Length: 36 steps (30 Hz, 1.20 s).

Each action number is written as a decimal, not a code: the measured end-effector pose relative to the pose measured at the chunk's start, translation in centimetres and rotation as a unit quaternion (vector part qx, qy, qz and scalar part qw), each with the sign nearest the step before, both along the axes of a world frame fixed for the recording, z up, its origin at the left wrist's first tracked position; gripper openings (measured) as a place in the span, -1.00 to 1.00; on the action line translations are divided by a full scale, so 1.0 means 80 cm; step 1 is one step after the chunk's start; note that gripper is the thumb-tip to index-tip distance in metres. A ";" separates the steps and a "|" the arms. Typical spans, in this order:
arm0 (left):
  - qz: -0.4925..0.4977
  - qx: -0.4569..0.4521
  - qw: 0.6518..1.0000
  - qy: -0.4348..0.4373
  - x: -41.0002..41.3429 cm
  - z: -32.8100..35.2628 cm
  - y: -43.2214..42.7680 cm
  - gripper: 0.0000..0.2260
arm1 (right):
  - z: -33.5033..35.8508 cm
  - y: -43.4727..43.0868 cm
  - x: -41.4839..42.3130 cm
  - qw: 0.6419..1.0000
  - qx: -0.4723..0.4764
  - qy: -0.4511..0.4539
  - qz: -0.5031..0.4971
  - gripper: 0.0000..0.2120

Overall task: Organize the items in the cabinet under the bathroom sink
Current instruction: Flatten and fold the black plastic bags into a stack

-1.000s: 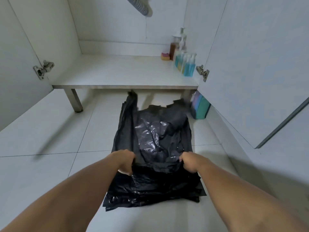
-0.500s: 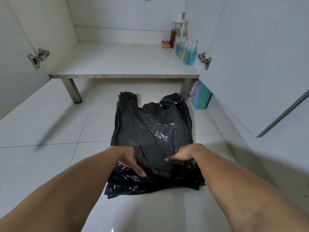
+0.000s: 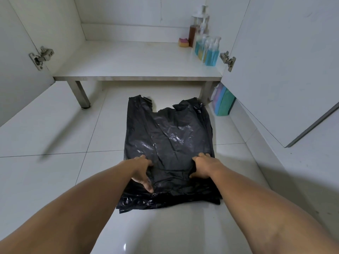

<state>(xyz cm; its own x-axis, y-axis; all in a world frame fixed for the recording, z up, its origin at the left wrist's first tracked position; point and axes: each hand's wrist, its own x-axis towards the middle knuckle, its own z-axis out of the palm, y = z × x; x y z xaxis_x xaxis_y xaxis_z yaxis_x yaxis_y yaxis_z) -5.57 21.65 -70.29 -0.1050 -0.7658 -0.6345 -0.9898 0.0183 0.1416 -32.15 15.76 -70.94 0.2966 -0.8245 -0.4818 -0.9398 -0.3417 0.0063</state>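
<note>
A stack of black plastic bags (image 3: 168, 136) lies flat on the white floor tiles in front of the open cabinet, handles pointing toward the cabinet. My left hand (image 3: 142, 171) rests on the near left part of the top bag, thumb stretched toward me and fingers spread. My right hand (image 3: 203, 166) presses on the near right part in the same way. Creases run across the plastic between the two hands. The cabinet floor (image 3: 128, 61) is a raised white shelf on metal legs.
Several pump and spray bottles (image 3: 207, 46) and a small pink-yellow sponge (image 3: 184, 42) stand at the shelf's back right. A pack of coloured cloths (image 3: 222, 101) leans by the right leg. Both cabinet doors (image 3: 284, 61) stand open, hinges (image 3: 41, 56) exposed.
The top bag, lifted and billowing a second ago, now lies flat on the stack. Both hands let go of its near edge and came down spread on it.
</note>
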 end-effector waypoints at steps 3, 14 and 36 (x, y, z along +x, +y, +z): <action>-0.025 -0.046 0.998 -0.026 -0.003 0.003 -0.001 0.06 | 0.002 0.001 0.002 0.995 -0.084 -0.044 0.044 -0.25; 0.001 -0.080 0.997 -0.012 -0.018 0.000 -0.016 -0.27 | -0.009 0.002 0.003 0.995 -0.026 -0.085 0.053 -0.40; 0.170 -0.318 0.932 0.047 -0.096 -0.081 -0.167 -0.40 | -0.038 -0.165 0.083 0.911 -0.190 -0.343 -0.130 -0.79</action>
